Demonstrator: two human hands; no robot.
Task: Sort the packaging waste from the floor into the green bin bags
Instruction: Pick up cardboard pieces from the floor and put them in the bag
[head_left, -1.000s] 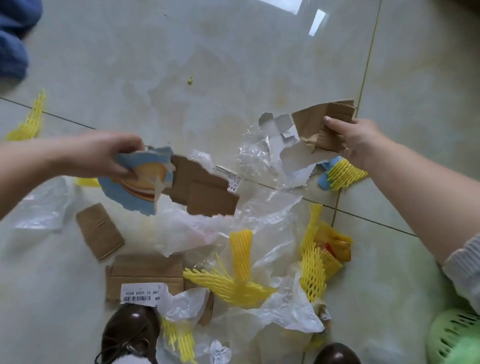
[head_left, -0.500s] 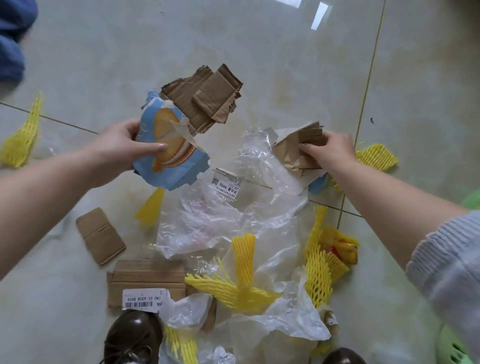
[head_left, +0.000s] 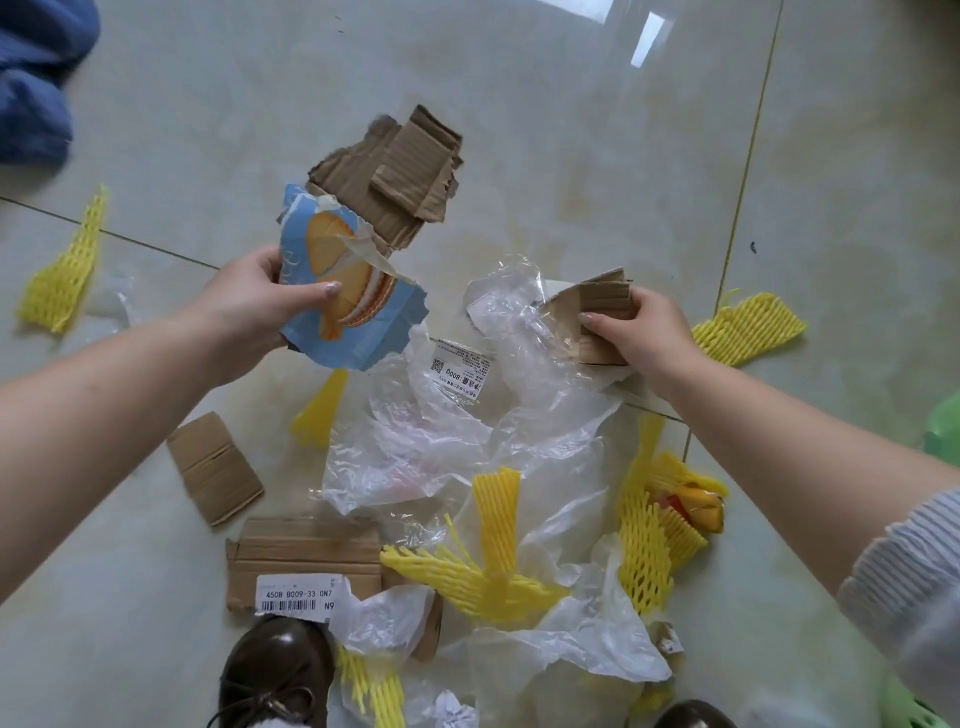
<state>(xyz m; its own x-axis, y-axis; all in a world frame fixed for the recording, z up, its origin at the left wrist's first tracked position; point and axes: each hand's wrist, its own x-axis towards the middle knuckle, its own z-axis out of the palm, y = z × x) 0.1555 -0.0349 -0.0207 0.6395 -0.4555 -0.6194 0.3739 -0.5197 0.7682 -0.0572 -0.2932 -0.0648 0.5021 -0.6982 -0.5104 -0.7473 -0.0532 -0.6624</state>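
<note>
Left hand (head_left: 254, 301) closed on a blue printed wrapper (head_left: 348, 301) with torn brown cardboard pieces (head_left: 400, 171) fanned out behind it, all lifted clear of the tiled floor (head_left: 519, 104). Right hand (head_left: 639, 332) clamped on a folded cardboard scrap (head_left: 597, 306), low beside crumpled clear plastic film (head_left: 467, 441). Below, scattered among the film: yellow foam nets (head_left: 493, 571), a labelled cardboard sheet (head_left: 301, 566) and a smaller cardboard piece (head_left: 213, 467).

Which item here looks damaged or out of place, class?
The blue snack box in the left hand is torn, with ragged edges and a peeling flap. One yellow foam net lies alone at far left, apart from the main pile. The right hand grips torn cardboard.
</note>
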